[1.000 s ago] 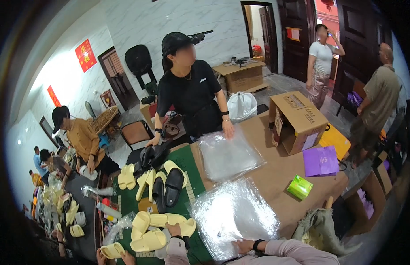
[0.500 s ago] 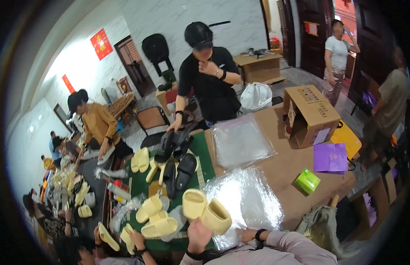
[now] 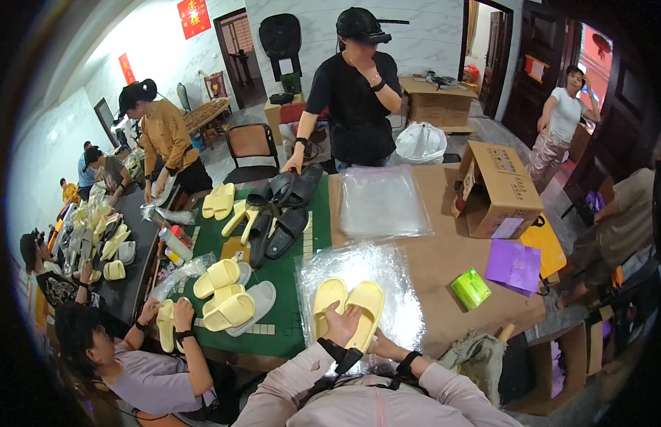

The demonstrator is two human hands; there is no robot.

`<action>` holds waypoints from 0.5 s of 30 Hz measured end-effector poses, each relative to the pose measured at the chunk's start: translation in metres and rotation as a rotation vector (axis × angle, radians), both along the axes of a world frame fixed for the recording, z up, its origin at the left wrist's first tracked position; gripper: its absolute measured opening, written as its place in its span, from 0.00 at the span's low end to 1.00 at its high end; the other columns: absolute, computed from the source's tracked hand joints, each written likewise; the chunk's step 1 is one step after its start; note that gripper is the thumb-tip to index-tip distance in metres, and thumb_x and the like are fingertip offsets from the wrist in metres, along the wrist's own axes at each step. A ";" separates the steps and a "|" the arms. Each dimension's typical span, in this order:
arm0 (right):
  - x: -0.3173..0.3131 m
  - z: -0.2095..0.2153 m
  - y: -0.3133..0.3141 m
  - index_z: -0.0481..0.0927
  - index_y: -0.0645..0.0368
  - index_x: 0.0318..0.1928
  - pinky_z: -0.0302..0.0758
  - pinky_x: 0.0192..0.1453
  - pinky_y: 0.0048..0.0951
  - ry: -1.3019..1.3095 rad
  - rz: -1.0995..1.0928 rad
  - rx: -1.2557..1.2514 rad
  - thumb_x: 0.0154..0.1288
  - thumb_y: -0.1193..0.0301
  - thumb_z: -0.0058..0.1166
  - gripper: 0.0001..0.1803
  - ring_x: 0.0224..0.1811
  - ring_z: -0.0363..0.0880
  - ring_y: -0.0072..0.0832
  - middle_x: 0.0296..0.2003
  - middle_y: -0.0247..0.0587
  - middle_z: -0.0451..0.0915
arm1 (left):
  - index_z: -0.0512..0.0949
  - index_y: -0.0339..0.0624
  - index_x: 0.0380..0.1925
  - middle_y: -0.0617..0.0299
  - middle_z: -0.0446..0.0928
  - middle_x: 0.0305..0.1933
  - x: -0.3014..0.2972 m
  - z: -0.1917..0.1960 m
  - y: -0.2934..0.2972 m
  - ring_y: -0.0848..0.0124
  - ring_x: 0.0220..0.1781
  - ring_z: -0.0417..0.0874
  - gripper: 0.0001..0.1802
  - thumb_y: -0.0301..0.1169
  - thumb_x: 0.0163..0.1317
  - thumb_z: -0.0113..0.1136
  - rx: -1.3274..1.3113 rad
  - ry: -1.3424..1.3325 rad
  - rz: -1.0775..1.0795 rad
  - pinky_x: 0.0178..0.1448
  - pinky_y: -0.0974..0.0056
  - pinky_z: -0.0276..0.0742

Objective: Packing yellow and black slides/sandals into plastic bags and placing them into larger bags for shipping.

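Yellow foam slippers (image 3: 348, 307), a matched pair, lie side by side, soles down, on a stack of clear crinkled plastic bags (image 3: 398, 285) at the near edge of the brown table (image 3: 451, 249). Left hand (image 3: 339, 325) rests on top of the pair where the two slippers meet, fingers spread flat rather than closed around either one. Right hand (image 3: 382, 346) sits at the heel of the right slipper, mostly hidden behind it; whether its fingers are curled or apart cannot be told. Both wrists carry dark bands. To the far left, a seated person in a lilac top holds a single yellow slipper (image 3: 165, 324) upright with both hands. Just beside, loose yellow and pale grey slippers (image 3: 231, 299) lie on the green mat (image 3: 287, 320), with black slippers (image 3: 284, 213) farther back under another person's hand. Right of the pair, a second flat stack of clear bags (image 3: 382, 203) lies near the table's far edge, then a small green box (image 3: 470, 288), a purple sheet (image 3: 514, 265), and an open cardboard carton (image 3: 495, 191).
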State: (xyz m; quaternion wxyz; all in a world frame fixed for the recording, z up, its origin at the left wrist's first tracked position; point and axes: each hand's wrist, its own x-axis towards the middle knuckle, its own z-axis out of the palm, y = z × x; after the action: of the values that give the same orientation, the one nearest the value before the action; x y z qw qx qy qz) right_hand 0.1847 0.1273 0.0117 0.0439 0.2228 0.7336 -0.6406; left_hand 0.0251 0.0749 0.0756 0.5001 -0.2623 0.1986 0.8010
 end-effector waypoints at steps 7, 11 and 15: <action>0.017 0.001 0.024 0.47 0.52 0.64 0.71 0.50 0.38 0.061 -0.452 -0.815 0.60 0.69 0.52 0.36 0.50 0.71 0.31 0.50 0.42 0.67 | 0.56 0.28 0.52 0.46 0.62 0.54 0.020 -0.015 -0.003 0.56 0.59 0.63 0.26 0.38 0.61 0.44 -0.138 -0.076 -0.412 0.65 0.57 0.58; 0.013 -0.033 0.032 0.50 0.57 0.60 0.76 0.43 0.38 -0.103 -0.597 -0.465 0.62 0.69 0.50 0.30 0.44 0.75 0.34 0.48 0.45 0.69 | 0.61 0.32 0.49 0.45 0.66 0.55 0.020 -0.024 -0.009 0.56 0.51 0.70 0.21 0.36 0.61 0.44 -0.245 0.164 -0.694 0.59 0.58 0.65; 0.016 -0.074 0.043 0.73 0.68 0.41 0.75 0.30 0.28 -0.024 -0.681 -0.370 0.56 0.77 0.51 0.11 0.31 0.78 0.29 0.31 0.44 0.78 | 0.67 0.41 0.46 0.51 0.72 0.49 0.001 -0.070 -0.043 0.60 0.51 0.71 0.19 0.37 0.56 0.55 -0.467 0.595 -0.842 0.53 0.60 0.69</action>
State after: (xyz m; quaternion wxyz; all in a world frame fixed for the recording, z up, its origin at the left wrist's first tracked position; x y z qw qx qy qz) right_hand 0.2006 0.1707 -0.0620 -0.1234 0.4492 0.4893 -0.7373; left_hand 0.0259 0.0321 0.0057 0.6276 -0.0270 0.5904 0.5068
